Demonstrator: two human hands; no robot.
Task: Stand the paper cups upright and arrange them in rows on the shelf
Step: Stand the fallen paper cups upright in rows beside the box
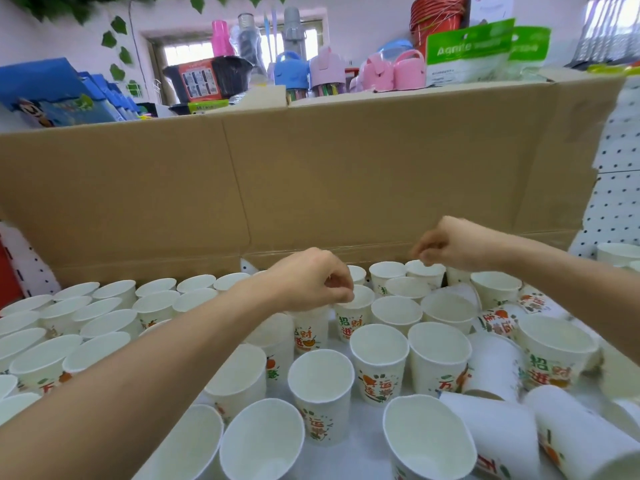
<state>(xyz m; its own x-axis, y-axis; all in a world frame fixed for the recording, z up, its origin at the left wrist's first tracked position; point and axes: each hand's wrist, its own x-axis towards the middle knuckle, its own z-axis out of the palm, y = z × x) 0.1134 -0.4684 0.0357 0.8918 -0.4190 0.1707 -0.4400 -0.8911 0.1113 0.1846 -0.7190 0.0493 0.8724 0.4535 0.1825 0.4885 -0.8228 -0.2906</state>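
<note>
Several white paper cups with printed red and green characters stand upright on the white shelf (pixel 356 344), in rows on the left (pixel 104 306) and more loosely in the middle (pixel 322 393). My left hand (pixel 311 278) pinches the rim of an upright cup (pixel 351 323) in the middle. My right hand (pixel 446 244) reaches to the back row, and its curled fingertips pinch the far rim of an upright cup (pixel 427 273). On the right, cups lie on their sides (pixel 491 427), (pixel 588 441), (pixel 498 365).
A tall cardboard sheet (pixel 311 174) walls off the back of the shelf right behind the last row. White pegboard (pixel 616 188) closes the right side. Bottles, lunch boxes and packets (pixel 467 53) sit on the level above.
</note>
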